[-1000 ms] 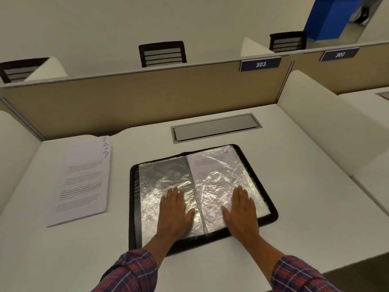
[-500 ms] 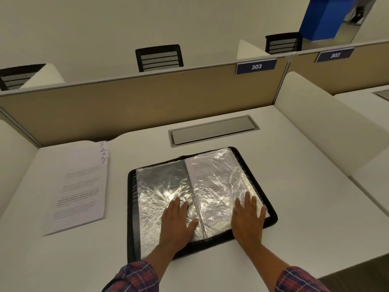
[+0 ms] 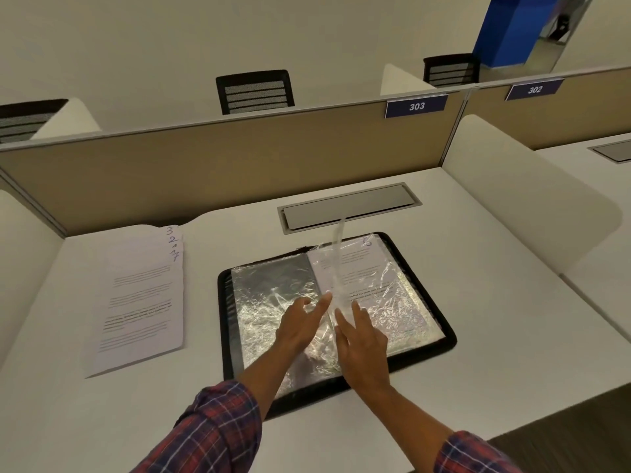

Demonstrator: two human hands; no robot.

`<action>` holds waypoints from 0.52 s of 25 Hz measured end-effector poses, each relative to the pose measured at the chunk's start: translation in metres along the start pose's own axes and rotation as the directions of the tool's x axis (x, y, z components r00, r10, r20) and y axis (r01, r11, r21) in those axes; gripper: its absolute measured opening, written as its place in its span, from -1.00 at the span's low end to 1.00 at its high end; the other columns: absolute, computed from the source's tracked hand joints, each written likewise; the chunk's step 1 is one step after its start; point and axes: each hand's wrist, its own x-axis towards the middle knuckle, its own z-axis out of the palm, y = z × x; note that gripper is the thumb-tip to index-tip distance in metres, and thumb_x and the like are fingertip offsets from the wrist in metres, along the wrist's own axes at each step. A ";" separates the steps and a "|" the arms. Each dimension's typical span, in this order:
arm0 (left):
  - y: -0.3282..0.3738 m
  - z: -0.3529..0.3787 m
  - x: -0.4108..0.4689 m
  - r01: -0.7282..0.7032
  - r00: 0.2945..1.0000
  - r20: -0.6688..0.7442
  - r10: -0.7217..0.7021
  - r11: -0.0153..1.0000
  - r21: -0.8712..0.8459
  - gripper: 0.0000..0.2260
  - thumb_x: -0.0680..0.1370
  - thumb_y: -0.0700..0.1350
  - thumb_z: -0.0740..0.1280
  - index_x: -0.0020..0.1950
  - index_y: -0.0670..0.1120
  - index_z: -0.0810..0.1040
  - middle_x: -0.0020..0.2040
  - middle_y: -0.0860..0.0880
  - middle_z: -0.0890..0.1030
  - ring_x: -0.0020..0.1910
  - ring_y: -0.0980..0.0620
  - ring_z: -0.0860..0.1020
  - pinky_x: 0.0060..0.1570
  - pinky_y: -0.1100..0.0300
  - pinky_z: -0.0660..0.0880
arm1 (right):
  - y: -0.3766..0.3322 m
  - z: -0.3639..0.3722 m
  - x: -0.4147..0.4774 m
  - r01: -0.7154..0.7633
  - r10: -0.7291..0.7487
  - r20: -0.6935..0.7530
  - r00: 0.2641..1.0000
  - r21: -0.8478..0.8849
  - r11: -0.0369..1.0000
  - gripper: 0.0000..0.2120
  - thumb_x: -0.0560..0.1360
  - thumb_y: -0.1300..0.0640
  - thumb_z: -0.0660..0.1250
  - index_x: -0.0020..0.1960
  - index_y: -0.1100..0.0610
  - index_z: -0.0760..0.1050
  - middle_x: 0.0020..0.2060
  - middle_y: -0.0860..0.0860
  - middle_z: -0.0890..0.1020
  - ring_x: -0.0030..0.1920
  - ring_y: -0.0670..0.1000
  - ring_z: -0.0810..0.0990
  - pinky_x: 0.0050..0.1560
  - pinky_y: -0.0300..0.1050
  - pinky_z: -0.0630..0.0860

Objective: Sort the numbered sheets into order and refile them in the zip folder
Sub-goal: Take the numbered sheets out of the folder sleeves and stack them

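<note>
The black zip folder point(image 3: 224, 319) lies open on the smooth white tabletop point(image 3: 495, 319), its crinkled clear sleeves glinting. One sleeve point(image 3: 338, 257) stands upright between the left hand point(image 3: 300, 326) and the right hand point(image 3: 363, 346), both with fingers point(image 3: 358, 314) straight and released. Numbered paper sheets point(image 3: 140, 302) lie stacked left of it.
</note>
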 end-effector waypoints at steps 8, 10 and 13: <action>0.002 -0.045 -0.009 0.078 0.975 -0.159 -0.154 0.913 -0.400 -0.86 0.54 -0.05 0.47 0.04 -0.05 0.63 -0.07 -0.07 0.73 -0.16 -0.06 0.73 -0.27 0.10 0.62 | -0.054 -0.001 -0.025 0.122 -0.151 0.206 0.967 0.147 0.982 -0.50 0.72 -0.23 0.07 0.64 -0.21 0.17 0.67 -0.12 0.13 0.62 -0.16 0.11 0.50 -0.15 0.18; -0.013 -0.060 -0.008 0.150 0.957 -0.157 -0.245 0.878 -0.454 -0.93 0.58 -0.18 0.38 0.05 -0.10 0.62 -0.10 -0.11 0.73 -0.18 -0.11 0.75 -0.18 -0.01 0.68 | -0.058 -0.005 -0.027 0.110 -0.162 0.307 0.938 0.178 0.978 -0.43 0.71 -0.30 -0.01 0.67 -0.20 0.02 0.67 -0.24 -0.06 0.60 -0.28 -0.10 0.50 -0.21 -0.03; -0.040 -0.080 -0.004 0.220 0.935 -0.143 -0.323 0.848 -0.482 -0.94 0.61 -0.27 0.33 0.03 -0.21 0.60 -0.14 -0.19 0.73 -0.24 -0.15 0.74 -0.30 0.01 0.67 | -0.050 -0.004 -0.028 0.071 -0.140 0.335 0.932 0.210 0.975 -0.36 0.69 -0.35 -0.05 0.70 -0.13 0.01 0.68 -0.22 -0.02 0.64 -0.24 -0.04 0.57 -0.13 0.03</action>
